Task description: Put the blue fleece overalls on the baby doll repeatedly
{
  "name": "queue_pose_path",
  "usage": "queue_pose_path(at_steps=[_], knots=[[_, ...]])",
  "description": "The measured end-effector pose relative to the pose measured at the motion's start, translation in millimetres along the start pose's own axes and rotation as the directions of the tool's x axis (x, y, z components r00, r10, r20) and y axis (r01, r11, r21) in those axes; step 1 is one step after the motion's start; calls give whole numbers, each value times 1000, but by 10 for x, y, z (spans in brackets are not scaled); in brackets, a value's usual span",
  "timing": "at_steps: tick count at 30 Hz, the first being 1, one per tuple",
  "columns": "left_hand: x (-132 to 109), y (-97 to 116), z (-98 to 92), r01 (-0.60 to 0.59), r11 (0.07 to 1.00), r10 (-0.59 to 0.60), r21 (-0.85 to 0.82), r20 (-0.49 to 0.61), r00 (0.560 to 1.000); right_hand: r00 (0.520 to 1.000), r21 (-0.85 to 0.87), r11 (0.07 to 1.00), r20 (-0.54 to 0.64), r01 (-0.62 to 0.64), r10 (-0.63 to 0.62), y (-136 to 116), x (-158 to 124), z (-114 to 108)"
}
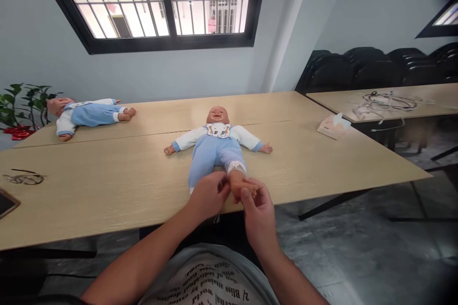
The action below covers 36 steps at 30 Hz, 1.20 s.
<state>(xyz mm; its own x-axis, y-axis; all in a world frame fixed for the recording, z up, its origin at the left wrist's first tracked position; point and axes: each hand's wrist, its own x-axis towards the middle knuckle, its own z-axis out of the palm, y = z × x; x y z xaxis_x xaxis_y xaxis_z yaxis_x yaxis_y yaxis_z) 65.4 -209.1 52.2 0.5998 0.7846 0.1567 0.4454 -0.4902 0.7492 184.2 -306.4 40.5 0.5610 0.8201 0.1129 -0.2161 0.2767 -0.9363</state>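
Observation:
A baby doll [216, 145] in a blue and white outfit lies on its back on the table, arms spread, head away from me. Its bare foot [236, 186] on the right sticks out of a white cuff towards me. My right hand [260, 207] grips this foot, thumb on the near side and fingers behind the toes. Beside the ankle, my left hand [210, 194] has its fingers curled inward close to the foot; its fingertips are partly hidden, and whatever they pinch cannot be made out. The doll's other foot is hidden behind my left hand.
A second doll [93, 113] lies at the back left by a potted plant [26, 105]. Glasses [25, 178] and a dark framed object [7, 202] sit at left. A tissue pack [333, 127] is at right; cables [388, 102] lie on another table before stacked chairs [375, 66].

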Motion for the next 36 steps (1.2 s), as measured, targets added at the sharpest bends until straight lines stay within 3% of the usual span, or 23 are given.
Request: queue_pose_path(at_steps=[5, 8, 11, 15, 18, 21, 31, 34, 36], knots=[[-188, 12, -64, 3, 1000, -4, 28, 36, 999, 999, -103, 993, 20, 51, -50, 20, -24, -7], [-165, 10, -187, -20, 995, 27, 101, -69, 997, 992, -203, 972, 62, 120, -110, 100, -68, -20], [-45, 7, -323, -157, 970, 182, 187, -129, 975, 957, -392, 874, 161, 287, -242, 152, -95, -35], [143, -15, -425, -373, 855, 391, 361, 26, 920, 897, -547, 712, 288, 440, -334, 157, -105, -44], [192, -23, -439, -395, 830, 399, 393, 75, 914, 874, -586, 649, 333, 486, -354, 164, -108, -44], [138, -22, -445, -428, 844, 425, 323, 84, 901, 856, -611, 600, 339, 516, -391, 176, -102, -46], [32, -122, -524, -484, 805, 464, 342, 144, 874, 819, -646, 509, 391, 569, -420, 232, -49, -35], [-9, -193, -485, -449, 818, 427, 359, 144, 893, 807, -665, 464, 424, 585, -410, 297, -65, -74], [-65, -279, -448, -372, 853, 369, 367, 81, 926, 799, -665, 447, 452, 598, -397, 356, -88, -132]])
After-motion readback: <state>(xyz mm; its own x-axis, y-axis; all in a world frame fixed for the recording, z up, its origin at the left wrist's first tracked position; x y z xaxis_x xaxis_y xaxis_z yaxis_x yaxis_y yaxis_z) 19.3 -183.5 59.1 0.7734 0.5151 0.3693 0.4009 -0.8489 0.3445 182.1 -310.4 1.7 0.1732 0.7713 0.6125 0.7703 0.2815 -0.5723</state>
